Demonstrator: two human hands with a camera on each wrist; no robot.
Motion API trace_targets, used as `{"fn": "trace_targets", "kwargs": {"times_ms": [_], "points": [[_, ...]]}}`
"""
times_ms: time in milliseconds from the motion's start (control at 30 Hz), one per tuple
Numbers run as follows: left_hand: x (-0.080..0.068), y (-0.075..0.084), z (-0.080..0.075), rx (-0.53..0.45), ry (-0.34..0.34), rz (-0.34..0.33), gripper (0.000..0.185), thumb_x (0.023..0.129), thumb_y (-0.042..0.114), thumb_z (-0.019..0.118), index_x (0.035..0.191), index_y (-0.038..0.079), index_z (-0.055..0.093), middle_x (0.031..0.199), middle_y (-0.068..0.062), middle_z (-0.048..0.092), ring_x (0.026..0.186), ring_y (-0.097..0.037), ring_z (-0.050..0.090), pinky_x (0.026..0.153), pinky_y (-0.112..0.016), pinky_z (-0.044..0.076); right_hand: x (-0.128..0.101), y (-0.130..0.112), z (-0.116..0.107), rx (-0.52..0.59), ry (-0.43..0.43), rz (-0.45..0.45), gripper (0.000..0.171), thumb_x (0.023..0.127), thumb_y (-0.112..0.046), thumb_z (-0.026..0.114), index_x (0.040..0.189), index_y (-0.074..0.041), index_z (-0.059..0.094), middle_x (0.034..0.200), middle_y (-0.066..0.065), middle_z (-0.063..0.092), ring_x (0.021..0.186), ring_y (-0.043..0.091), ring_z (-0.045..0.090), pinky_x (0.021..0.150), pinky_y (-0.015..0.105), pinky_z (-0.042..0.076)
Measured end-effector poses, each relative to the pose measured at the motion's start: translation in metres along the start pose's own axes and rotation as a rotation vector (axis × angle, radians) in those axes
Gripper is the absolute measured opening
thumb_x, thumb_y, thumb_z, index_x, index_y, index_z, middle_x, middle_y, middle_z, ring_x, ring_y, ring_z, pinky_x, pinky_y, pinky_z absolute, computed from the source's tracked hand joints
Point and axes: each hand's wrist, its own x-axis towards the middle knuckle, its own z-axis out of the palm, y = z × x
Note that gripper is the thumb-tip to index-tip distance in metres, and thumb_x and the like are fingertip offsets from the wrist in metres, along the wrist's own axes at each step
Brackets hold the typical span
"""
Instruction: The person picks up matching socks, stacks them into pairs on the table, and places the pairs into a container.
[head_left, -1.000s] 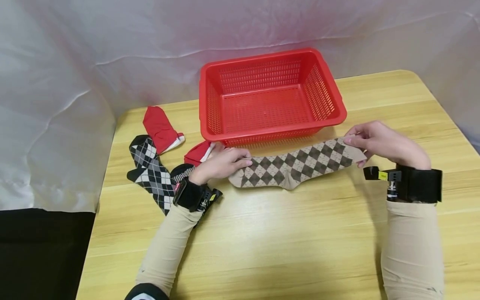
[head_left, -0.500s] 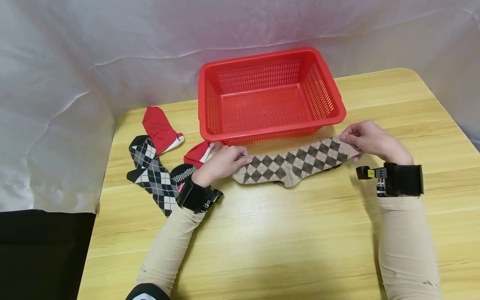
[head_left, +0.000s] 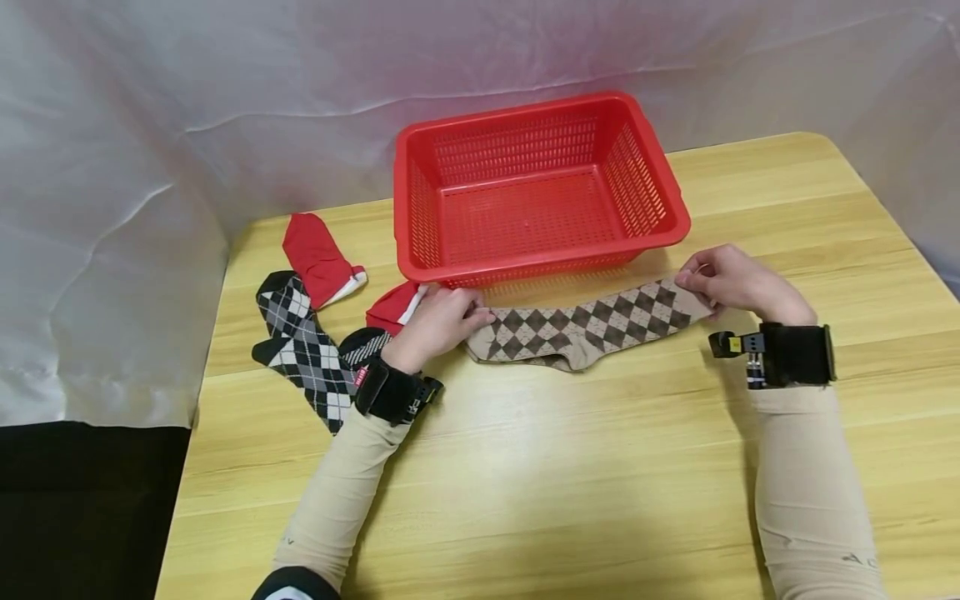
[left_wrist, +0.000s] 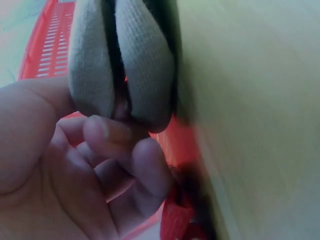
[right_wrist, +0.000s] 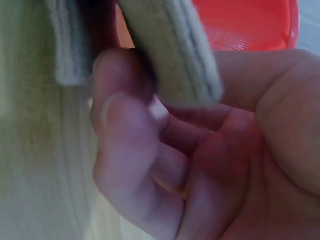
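Head view | both hands pinch brown argyle sock [head_left: 585, 321] ends | basket [head_left: 660, 237] rim just behind

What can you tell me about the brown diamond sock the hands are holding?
The sock looks knitted, tan with brown diamonds. It lies stretched flat on the table, just in front of the red basket. The left hand pinches its toe end, the right hand its ribbed cuff.

Wooden table [head_left: 570, 483] under red basket [head_left: 536, 196] and socks [head_left: 585, 325].
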Motion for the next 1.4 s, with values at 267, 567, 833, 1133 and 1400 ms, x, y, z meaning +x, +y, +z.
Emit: {"fn": "trace_targets", "kwargs": {"times_ms": [267, 567, 833, 1133, 1400], "points": [[-0.003, 0.000, -0.005, -0.024, -0.025, -0.057, 0.025, 0.093, 0.033, 0.067, 0.085, 0.010, 0.064, 0.071, 0.000, 0.055, 0.066, -0.017, 0.051, 0.069, -0.027, 0.034, 0.003, -0.001, 0.004, -0.036, 0.055, 0.002, 0.029, 0.102, -0.024, 0.052, 0.107, 0.004, 0.059, 0.072, 0.004, 0.058, 0.066, 0.015, 0.055, 0.061, 0.030, 0.048], [-0.005, 0.001, -0.010, -0.004, -0.048, -0.091, 0.028, 0.088, 0.033, 0.073, 0.084, 0.008, 0.063, 0.073, -0.003, 0.054, 0.069, -0.020, 0.051, 0.077, -0.033, 0.035, 0.004, 0.000, 0.004, -0.037, 0.045, 0.016, 0.036, 0.097, -0.026, 0.062, 0.112, 0.006, 0.057, 0.088, 0.011, 0.065, 0.075, 0.019, 0.059, 0.067, 0.032, 0.048], [-0.008, -0.001, -0.015, -0.064, -0.071, -0.138, 0.020, 0.087, 0.019, 0.074, 0.099, 0.006, 0.064, 0.085, -0.008, 0.063, 0.074, -0.021, 0.055, 0.067, -0.029, 0.040, 0.008, -0.006, 0.008, -0.073, 0.023, -0.015, 0.036, 0.092, -0.018, 0.068, 0.113, 0.009, 0.057, 0.095, 0.018, 0.066, 0.078, 0.019, 0.060, 0.066, 0.030, 0.050], [-0.015, -0.009, -0.027, -0.025, -0.039, -0.153, 0.014, 0.090, 0.011, 0.071, 0.100, 0.003, 0.065, 0.087, -0.011, 0.065, 0.075, -0.023, 0.057, 0.067, -0.030, 0.042, 0.015, -0.020, 0.020, -0.061, 0.007, -0.015, 0.038, 0.091, -0.020, 0.070, 0.112, 0.009, 0.055, 0.088, 0.016, 0.065, 0.071, 0.017, 0.059, 0.063, 0.030, 0.050], [-0.015, -0.012, -0.027, 0.023, -0.002, -0.122, 0.008, 0.092, 0.005, 0.064, 0.099, 0.003, 0.063, 0.091, -0.012, 0.065, 0.078, -0.025, 0.057, 0.066, -0.032, 0.044, 0.018, -0.028, 0.027, -0.070, 0.023, -0.014, 0.034, 0.091, -0.016, 0.069, 0.111, 0.007, 0.055, 0.094, 0.017, 0.062, 0.071, 0.019, 0.059, 0.063, 0.030, 0.049]]}}
